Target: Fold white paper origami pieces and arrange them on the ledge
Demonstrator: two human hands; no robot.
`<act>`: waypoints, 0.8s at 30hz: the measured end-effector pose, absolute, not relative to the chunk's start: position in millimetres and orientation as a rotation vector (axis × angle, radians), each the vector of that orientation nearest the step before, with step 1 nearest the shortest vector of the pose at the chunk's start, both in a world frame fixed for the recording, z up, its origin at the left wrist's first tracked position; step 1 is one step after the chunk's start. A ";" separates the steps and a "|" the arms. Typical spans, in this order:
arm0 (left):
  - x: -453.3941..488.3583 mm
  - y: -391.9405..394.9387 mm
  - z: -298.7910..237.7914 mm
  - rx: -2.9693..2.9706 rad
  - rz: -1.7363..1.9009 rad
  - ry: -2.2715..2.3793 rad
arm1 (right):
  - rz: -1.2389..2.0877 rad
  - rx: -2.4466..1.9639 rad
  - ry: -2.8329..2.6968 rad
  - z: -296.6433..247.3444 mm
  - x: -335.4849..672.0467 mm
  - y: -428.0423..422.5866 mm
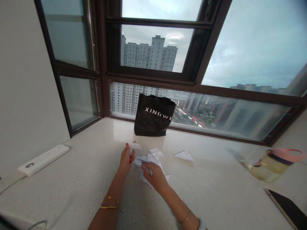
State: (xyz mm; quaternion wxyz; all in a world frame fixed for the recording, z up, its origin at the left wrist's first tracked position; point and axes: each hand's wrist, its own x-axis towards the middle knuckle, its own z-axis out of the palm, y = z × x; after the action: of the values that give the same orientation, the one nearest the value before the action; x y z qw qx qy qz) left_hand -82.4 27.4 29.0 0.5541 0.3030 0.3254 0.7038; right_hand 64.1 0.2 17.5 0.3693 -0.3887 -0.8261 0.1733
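Plainly nearer: the right hand [153, 175], with the paper pile [155, 154] just beyond it at 12 o'clock; from the left hand [126, 158], the pile lies near 3 o'clock.
Left hand: fingers closed around a folded paper piece [134, 146], which juts from the grip toward 2 o'clock.
Right hand: fingers curled, tips drawn close together at the pile's 8 o'clock edge; I cannot tell whether they pinch anything.
Paper triangle [184, 155]: apart on the surface [206, 195], at 2 o'clock from the right hand, long axis nearly along the 9-to-3 o'clock line.
Paper look: plain white, creased; the pile is a loose overlap of folded pieces, their count unclear, while the triangle is flat and neatly pointed.
Black bag [153, 123]: upright at 12 o'clock from the pile, well apart from it.
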 end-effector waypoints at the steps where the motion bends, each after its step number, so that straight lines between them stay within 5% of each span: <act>1: -82.4 27.4 28.8 0.717 1.672 0.768 | 0.597 -0.996 -1.924 18.7 72.4 2.2; 5: -77.5 25.3 29.0 0.751 1.649 0.792 | 1.163 -0.884 -1.317 19.2 101.0 6.4; 9: -66.9 21.6 31.4 0.828 1.565 0.848 | 1.395 -0.749 -1.011 15.7 110.3 4.7; 24: -48.6 22.4 21.8 0.957 1.459 0.957 | 1.109 -0.717 -0.997 30.1 120.9 1.1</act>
State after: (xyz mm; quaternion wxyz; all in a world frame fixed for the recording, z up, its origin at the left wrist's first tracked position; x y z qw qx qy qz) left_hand -48.6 22.4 21.8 0.5444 0.4033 0.4032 0.6151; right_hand 120.9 1.1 30.1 0.6769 -0.3189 -0.4437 0.4932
